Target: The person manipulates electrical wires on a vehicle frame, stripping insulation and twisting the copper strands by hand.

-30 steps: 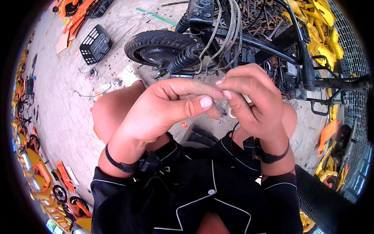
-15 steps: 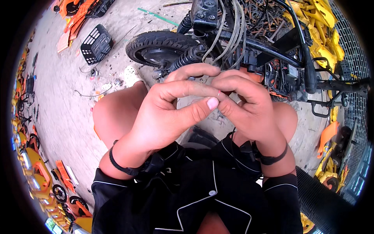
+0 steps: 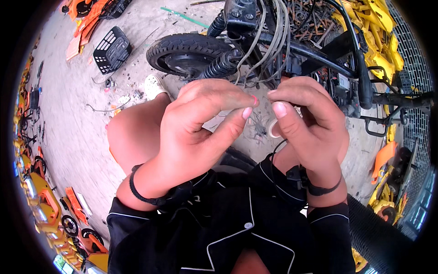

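My left hand (image 3: 200, 121) is raised in front of me, its thumb and index finger brought close in a pinch. A tiny red-pink piece (image 3: 255, 100) sits at the index fingertip; its kind is too small to tell. Facing it across a narrow gap, my right hand (image 3: 310, 116) has its thumb against the bent index finger and the other fingers curled behind. Whatever the right fingertips hold, if anything, is hidden. Just beyond the hands hang grey cables (image 3: 282, 34) from a black vehicle frame (image 3: 315, 57), with its tyred wheel (image 3: 189, 50) and a coil shock absorber (image 3: 221, 65).
A black plastic basket (image 3: 112, 50) lies on the concrete floor at the far left, with orange panels (image 3: 89, 25) behind it. A pile of rusty bolts (image 3: 315, 25) and yellow plastic parts (image 3: 372, 34) fill the far right. A green strip (image 3: 185, 17) lies beyond the wheel.
My hands were touching at the fingertips and have moved apart, the right one to the right. The red-pink piece now shows more clearly at the left index fingertip.
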`<state>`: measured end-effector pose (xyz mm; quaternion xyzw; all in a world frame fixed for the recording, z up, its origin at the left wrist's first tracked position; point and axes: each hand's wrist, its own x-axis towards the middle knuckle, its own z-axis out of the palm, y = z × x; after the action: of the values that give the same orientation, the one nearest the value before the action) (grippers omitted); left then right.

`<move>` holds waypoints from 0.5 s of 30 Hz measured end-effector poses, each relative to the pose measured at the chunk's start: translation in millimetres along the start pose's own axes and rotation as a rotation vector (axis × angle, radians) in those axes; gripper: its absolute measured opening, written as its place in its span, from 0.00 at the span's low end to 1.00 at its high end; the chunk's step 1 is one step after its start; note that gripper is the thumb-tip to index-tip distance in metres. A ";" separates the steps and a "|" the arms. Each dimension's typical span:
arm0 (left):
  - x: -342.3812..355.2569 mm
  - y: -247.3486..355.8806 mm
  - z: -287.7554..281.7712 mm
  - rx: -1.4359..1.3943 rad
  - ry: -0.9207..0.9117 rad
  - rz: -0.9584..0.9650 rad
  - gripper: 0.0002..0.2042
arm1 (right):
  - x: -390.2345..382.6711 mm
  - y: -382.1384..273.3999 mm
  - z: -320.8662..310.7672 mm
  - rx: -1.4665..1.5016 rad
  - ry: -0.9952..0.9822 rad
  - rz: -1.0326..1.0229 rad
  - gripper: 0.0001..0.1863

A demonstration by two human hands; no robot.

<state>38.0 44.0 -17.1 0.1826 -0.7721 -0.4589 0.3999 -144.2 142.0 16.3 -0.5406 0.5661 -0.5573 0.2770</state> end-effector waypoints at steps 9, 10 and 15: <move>-2.2 1.1 4.5 0.421 -0.006 0.156 0.13 | 1.2 2.8 3.4 -0.523 -0.020 -0.364 0.11; -2.1 0.8 4.7 0.447 -0.003 0.182 0.13 | 1.7 3.1 3.3 -0.533 -0.019 -0.372 0.12; -1.7 -0.1 6.2 0.502 0.011 0.237 0.14 | 2.8 5.1 3.8 -0.601 -0.019 -0.446 0.13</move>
<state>34.2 48.5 -19.6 0.1867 -0.8755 -0.2020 0.3972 -143.0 137.2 11.5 -0.7131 0.5700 -0.4079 -0.0170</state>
